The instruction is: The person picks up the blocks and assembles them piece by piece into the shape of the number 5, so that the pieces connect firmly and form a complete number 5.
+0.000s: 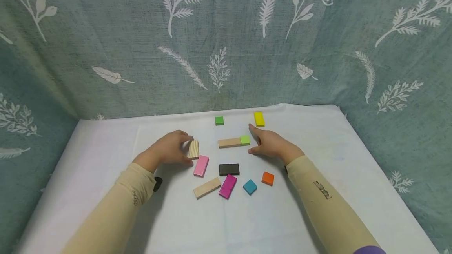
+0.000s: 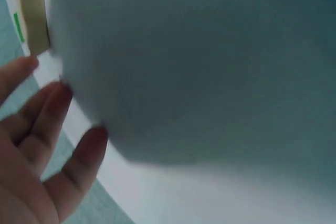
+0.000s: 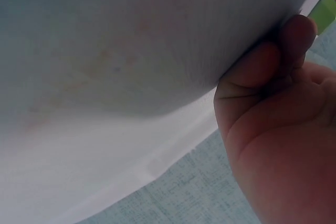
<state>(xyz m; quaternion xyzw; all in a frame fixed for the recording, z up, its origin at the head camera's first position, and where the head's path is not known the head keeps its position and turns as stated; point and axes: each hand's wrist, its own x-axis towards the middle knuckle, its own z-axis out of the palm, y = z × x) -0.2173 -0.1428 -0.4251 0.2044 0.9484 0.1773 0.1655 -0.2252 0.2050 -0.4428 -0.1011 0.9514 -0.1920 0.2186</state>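
A striped pale wooden block (image 1: 194,149) lies beside my left hand (image 1: 172,148), between the thumb and forefinger. The thumb and fingers are spread around it, and I see no firm grip. In the left wrist view, the fingers of the left hand (image 2: 47,145) are loosely bent near the end of the wooden block (image 2: 34,17). My right hand (image 1: 270,143) is held to the right of a lime green block (image 1: 245,140), forefinger and thumb apart. That block touches the end of a long tan block (image 1: 229,142). In the right wrist view, the outer fingers of the right hand (image 3: 283,114) are curled.
On the white cloth (image 1: 197,230) lie blocks: green (image 1: 219,120), yellow (image 1: 259,119), light pink (image 1: 201,166), black (image 1: 229,169), magenta (image 1: 227,186), blue (image 1: 250,187), orange (image 1: 267,178) and another tan one (image 1: 207,188). Patterned green curtains (image 1: 226,42) stand behind and beside.
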